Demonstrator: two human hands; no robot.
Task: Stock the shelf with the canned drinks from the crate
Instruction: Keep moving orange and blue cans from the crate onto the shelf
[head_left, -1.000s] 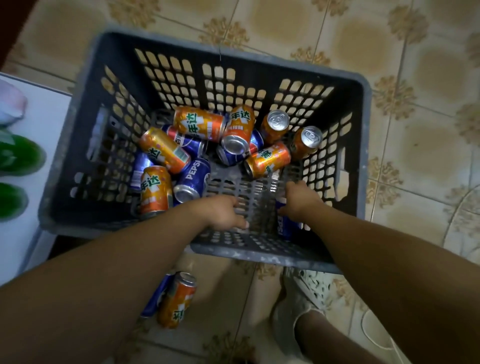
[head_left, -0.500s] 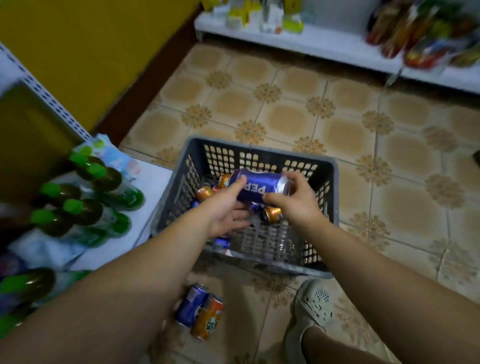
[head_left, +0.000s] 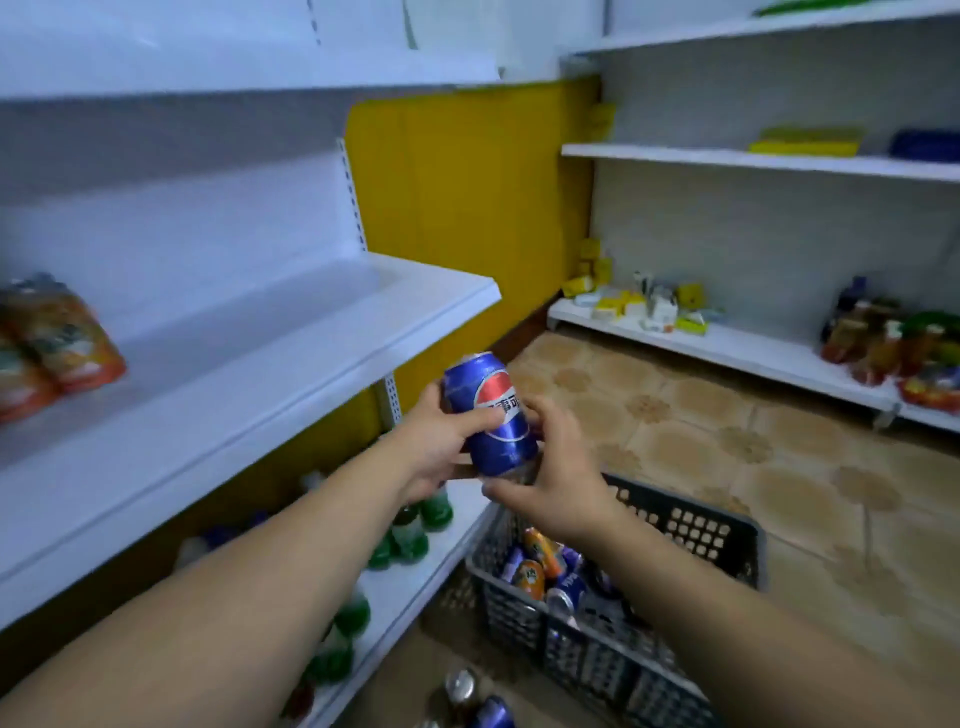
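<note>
Head view: mid-transfer, the blue can (head_left: 491, 415) is held in the grip of left hand (head_left: 441, 441) and right hand (head_left: 563, 491) above the crate (head_left: 691, 525); upright placement on the nearby shelf (head_left: 311, 353) is judged required next.

Both bare forearms reach forward from the lower corners of the view and meet near its middle. The left hand (head_left: 439, 449) grips a blue can (head_left: 506, 447) from the left, its thumb laid across the label and its fingers wrapped out of sight behind. The right hand (head_left: 563, 486) cups the can from the right and below, back toward the camera, fingers curled against its side, thumb stretched leftward under the base.
</note>
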